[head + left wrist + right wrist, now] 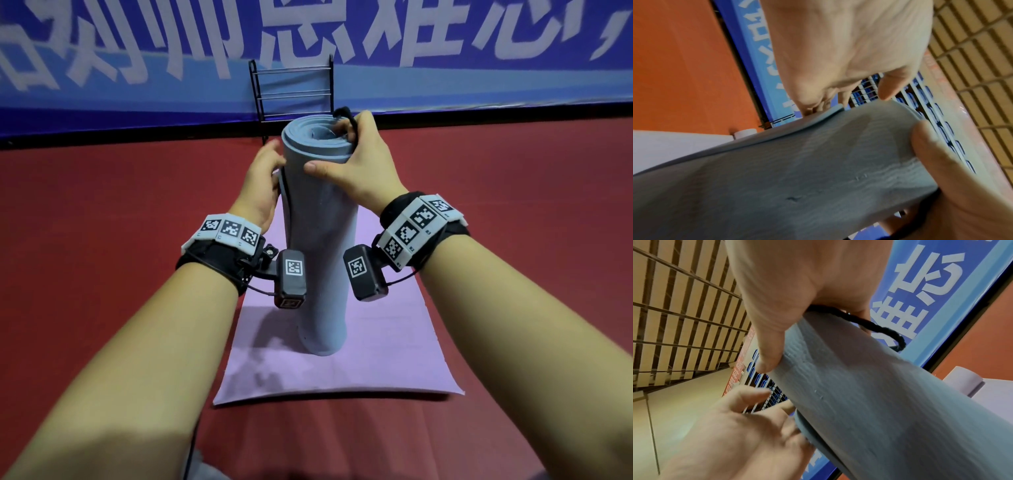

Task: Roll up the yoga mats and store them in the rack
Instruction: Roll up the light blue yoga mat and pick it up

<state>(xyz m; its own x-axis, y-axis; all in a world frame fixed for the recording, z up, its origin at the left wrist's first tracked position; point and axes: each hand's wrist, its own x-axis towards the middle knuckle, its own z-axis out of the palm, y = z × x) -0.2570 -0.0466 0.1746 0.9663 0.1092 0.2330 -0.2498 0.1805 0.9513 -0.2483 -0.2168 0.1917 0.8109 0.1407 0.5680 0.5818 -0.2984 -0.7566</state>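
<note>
A grey-blue rolled mat [318, 257] stands upright on a flat purple mat [394, 359]. My right hand [359, 164] grips its top end, thumb across the front and fingers over the rim. A black cord [346, 114] loops out from under those fingers, also seen in the right wrist view as the cord [875, 324]. My left hand [263, 178] holds the roll's left side just below the top, at its loose outer edge. In the left wrist view its thumb presses the roll [797, 178], with fingers behind. A black wire rack [293, 89] stands beyond the roll.
The red floor [102, 240] spreads out on both sides of the purple mat. A blue banner [445, 85] with white characters runs along the back behind the rack. A pale curled mat end [962, 381] lies beyond the roll.
</note>
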